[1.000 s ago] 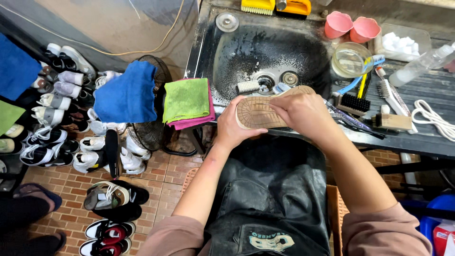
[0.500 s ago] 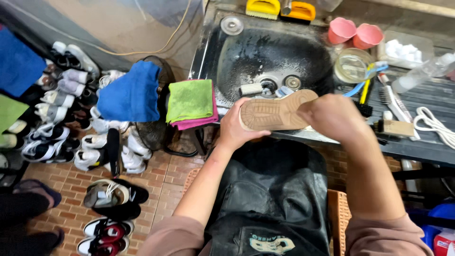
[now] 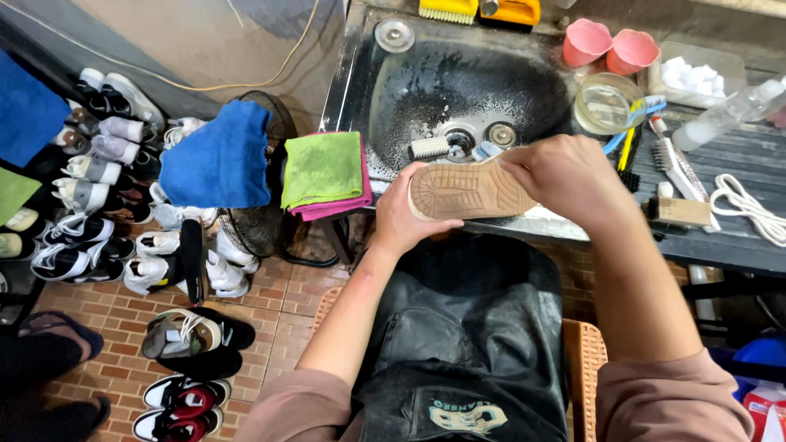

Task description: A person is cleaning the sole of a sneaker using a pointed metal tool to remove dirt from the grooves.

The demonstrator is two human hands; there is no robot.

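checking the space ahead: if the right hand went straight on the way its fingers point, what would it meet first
Probably the small brush in the sink, just beyond the shoe the right hand grips; depth is unclear.

Both hands [image 3: 565,176] holding upturned shoe [image 3: 468,190] over sink [image 3: 458,82]

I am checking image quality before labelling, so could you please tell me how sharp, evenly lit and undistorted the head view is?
Head view: mostly sharp, the shoe sole's tread is readable between left hand and right hand; lighting is soft and even, with glare on the wet sink; wide-angle bending shows at the edges, where the shoes on the floor lean outward.
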